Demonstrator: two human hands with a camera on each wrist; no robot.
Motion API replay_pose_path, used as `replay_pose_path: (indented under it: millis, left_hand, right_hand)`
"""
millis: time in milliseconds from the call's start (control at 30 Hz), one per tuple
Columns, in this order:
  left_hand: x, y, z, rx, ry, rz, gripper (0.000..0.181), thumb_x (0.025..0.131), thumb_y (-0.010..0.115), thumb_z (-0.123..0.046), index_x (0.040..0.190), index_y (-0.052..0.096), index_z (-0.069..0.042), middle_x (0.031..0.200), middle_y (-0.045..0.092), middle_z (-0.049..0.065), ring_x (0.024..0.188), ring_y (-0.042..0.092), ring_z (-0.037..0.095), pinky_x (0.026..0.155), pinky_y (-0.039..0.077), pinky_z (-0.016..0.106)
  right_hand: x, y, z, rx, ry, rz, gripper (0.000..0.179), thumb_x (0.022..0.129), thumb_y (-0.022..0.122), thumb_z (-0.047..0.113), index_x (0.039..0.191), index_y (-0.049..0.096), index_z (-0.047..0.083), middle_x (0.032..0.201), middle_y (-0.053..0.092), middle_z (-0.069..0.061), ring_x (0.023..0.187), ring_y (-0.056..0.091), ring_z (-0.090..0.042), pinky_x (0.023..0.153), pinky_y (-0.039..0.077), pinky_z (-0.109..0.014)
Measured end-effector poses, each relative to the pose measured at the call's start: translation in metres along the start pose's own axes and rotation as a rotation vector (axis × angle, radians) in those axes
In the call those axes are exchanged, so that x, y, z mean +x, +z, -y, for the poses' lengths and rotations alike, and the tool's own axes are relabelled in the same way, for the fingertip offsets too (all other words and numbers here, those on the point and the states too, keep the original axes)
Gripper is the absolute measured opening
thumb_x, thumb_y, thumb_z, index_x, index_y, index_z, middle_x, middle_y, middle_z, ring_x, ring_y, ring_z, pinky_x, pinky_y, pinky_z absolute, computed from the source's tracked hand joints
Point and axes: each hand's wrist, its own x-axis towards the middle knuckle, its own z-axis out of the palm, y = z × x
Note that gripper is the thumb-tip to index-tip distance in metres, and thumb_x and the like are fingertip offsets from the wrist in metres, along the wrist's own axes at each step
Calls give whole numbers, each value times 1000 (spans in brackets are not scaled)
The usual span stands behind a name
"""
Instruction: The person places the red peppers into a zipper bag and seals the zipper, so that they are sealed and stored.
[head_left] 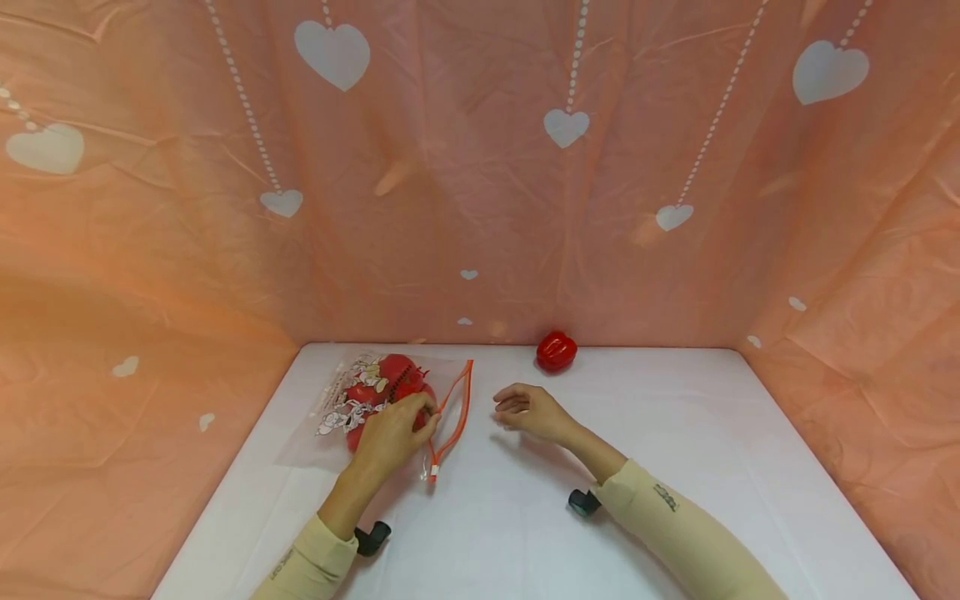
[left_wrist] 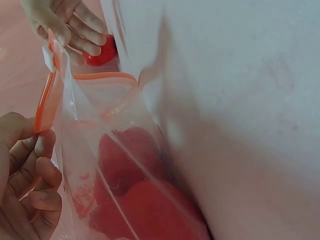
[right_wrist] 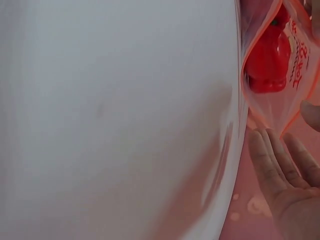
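One left hand (head_left: 393, 432) pinches the orange zip edge (head_left: 466, 407) of a clear printed bag (head_left: 318, 446), mouth gaping, red bell peppers (right_wrist: 270, 57) inside, at the left of a white table (head_left: 510, 533). Nearby, the right hand (head_left: 538, 414) hovers with fingers loosely bent, holding nothing. Farther out, by the table's back edge, sits a loose red bell pepper (head_left: 557, 352), likely light, firm and slick, best cupped round its sides; the limp bag probably handles best by its stiffer zip.

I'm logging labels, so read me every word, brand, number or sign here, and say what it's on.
"Tom", apparently: red lettering on the bag; the rest is blurred.
Other print on the bag: too small to read.
Right sleeve: dark print, too small to read.
Left sleeve: dark print, too small to read.
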Motion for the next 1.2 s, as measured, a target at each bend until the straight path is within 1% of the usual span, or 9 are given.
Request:
replay_pose_path:
  millis: [100, 200, 300, 400, 600, 800, 967, 1100, 1200]
  left_hand:
    - [0, 1, 0, 6, 6, -5, 16, 91, 85, -15, 97, 71, -16, 85, 67, -5, 63, 53, 11, 54, 46, 27]
    - [-1, 1, 0, 7, 11, -9, 16, 91, 86, -15, 96, 71, -16, 85, 67, -5, 63, 53, 11, 54, 45, 27]
    - [-1, 1, 1, 1, 13, -9, 16, 91, 86, -15, 96, 71, -16, 85, 67, -5, 63, 52, 11, 54, 45, 27]
    - [-1, 1, 1, -6, 13, -9, 16, 91, 86, -15, 97, 71, -16, 85, 67, -5, 63, 52, 11, 54, 45, 27]
    - [0, 1, 1, -3, 12, -7, 17, 91, 86, -16, 97, 71, -16, 85, 68, -5, 64, 53, 11, 54, 46, 27]
    - [0, 1, 1, -12, 0, 3, 16, 91, 86, -15, 98, 71, -16, 86, 68, -4, 64, 53, 11, 54, 46, 27]
    - [0, 1, 1, -17, -7, 10, 16, 92, 86, -15, 99, 72, -16, 87, 69, -4, 64, 52, 11, 54, 45, 26]
    - [0, 1, 1, -15, -10, 11, 16, 92, 86, -16, 99, 72, -16, 87, 69, -4, 64, 53, 12, 55, 46, 27]
    - [0, 1, 1, -14, -12, 13, 15, 92, 85, -16, 99, 72, -16, 87, 68, -4, 65, 54, 12, 55, 46, 27]
  right_hand:
    - [-1, -8, -2, -38, -15, -25, 37, 97, 77, 3, 128, 65, -12, 116, 74, -23, 104, 73, -28, 84, 62, -29]
    - [-1, -16, -5, -81, -53, -56, 37, 96, 77, 2, 127, 64, -14, 116, 73, -25, 104, 73, -31, 86, 61, -29]
    - [-2, -25, -7, -123, -77, -90, 38, 96, 77, 1, 127, 64, -14, 117, 72, -28, 106, 73, -36, 91, 61, -34]
    - [-2, -34, -8, -149, -80, -111, 38, 96, 77, 1, 128, 63, -15, 119, 71, -31, 107, 73, -38, 96, 60, -41]
    - [-2, -49, -9, -200, -64, -153, 39, 96, 78, 3, 129, 64, -12, 121, 71, -30, 109, 72, -38, 97, 60, -44]
    - [0, -63, -10, -243, -81, -206, 42, 95, 80, 3, 130, 63, -12, 124, 69, -32, 115, 69, -44, 101, 57, -50]
    - [0, -74, -10, -294, -129, -248, 44, 92, 82, 1, 129, 61, -14, 123, 68, -33, 116, 67, -48, 102, 56, -56]
    - [2, -81, -13, -383, -175, -288, 46, 90, 83, -1, 128, 61, -13, 123, 67, -32, 113, 67, -48, 100, 56, -58]
    - [4, -85, -16, -427, -185, -303, 48, 89, 84, -2, 130, 60, -12, 126, 67, -31, 112, 67, -48, 98, 57, -58]
